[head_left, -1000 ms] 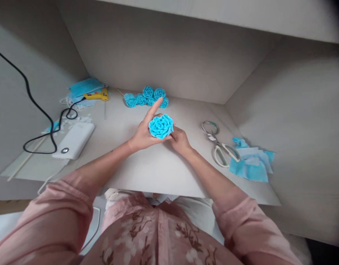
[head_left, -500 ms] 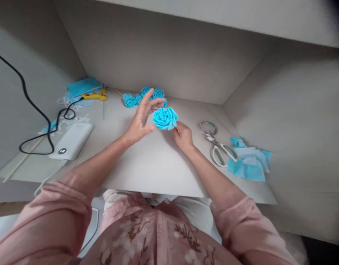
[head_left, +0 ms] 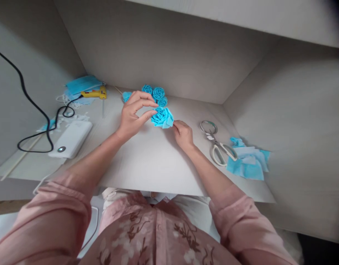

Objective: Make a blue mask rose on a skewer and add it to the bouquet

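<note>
A handmade blue fabric rose (head_left: 162, 118) is held above the table, its layered petals tilted to face the left. My right hand (head_left: 184, 135) is closed in a pinch at the rose's right side, where the base is hidden by the fingers. At the upper left edge of the petals, my left hand (head_left: 134, 115) brings thumb and index finger close together on the rim, the other fingers curved above. Behind lie several finished blue roses (head_left: 158, 92), partly covered by the left hand.
On the right are scissors (head_left: 219, 154), a wire coil (head_left: 208, 127) and cut blue mask pieces (head_left: 248, 163). Leftward lie a yellow glue gun (head_left: 94, 93) with black cord (head_left: 23, 88), blue masks (head_left: 82, 84), a white power bank (head_left: 74, 139) and a thin stick (head_left: 21, 157). Panels wall the table in.
My left hand has gone from spread fingers to a near pinch at the petal edge. The rose has turned and shifted slightly left, while my right hand keeps its grip.
</note>
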Demonstrator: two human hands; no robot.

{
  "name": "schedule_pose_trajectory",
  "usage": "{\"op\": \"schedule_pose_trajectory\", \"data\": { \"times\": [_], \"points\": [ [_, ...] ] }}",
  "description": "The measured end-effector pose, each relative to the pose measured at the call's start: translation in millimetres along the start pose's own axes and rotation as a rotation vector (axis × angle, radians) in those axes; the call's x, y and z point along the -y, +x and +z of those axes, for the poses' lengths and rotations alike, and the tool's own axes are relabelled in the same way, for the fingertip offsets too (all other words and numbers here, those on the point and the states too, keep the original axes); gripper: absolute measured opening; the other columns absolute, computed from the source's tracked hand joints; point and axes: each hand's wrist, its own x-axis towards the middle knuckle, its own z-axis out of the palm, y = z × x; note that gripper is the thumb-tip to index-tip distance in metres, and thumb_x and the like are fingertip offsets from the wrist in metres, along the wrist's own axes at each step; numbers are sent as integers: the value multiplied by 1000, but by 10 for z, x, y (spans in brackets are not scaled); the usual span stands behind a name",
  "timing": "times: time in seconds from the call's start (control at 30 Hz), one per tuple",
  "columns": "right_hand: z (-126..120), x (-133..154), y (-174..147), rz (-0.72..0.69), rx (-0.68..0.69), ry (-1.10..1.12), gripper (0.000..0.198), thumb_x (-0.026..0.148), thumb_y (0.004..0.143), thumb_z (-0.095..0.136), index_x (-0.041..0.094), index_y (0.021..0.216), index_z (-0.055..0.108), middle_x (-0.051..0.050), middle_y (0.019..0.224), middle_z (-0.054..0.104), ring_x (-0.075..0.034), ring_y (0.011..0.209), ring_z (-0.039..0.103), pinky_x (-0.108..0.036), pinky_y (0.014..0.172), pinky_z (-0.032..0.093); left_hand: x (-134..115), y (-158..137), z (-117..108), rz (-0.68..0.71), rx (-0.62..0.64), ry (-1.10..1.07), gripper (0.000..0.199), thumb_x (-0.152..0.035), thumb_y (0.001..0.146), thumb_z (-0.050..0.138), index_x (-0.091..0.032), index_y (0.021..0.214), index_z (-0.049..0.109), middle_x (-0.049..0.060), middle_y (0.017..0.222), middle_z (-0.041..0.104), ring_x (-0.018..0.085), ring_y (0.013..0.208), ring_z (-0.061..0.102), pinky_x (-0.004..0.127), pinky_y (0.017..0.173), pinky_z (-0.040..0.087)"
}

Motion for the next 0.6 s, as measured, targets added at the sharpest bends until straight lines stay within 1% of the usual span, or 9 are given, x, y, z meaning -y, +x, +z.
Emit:
{"op": "schedule_pose_trajectory", "data": {
  "times": [0.33,0.43,0.6],
  "points": [
    [-29,33,11,24,41,-38,34,18,102,47,21,110,79,-11,105,80,-26,100,73,-37,88,56,14,68,-99,17,82,38,19,-42,96,72,-24,92,75,4,104,69,22,104,64,45,103,50],
    [-32,34,10,24,41,-50,34,17,102,47,21,111,79,-11,105,80,-26,100,73,-37,89,56,21,80,-108,-3,100,56,20,-43,95,73,-24,90,74,4,102,69,23,104,64,46,102,50],
    [-27,38,8,27,35,-72,34,17,103,48,23,112,80,-10,105,81,-25,100,73,-36,88,56,45,82,-90,-27,86,50,21,-44,92,75,-24,85,72,5,99,69,24,102,65,46,101,51]
  ]
}}
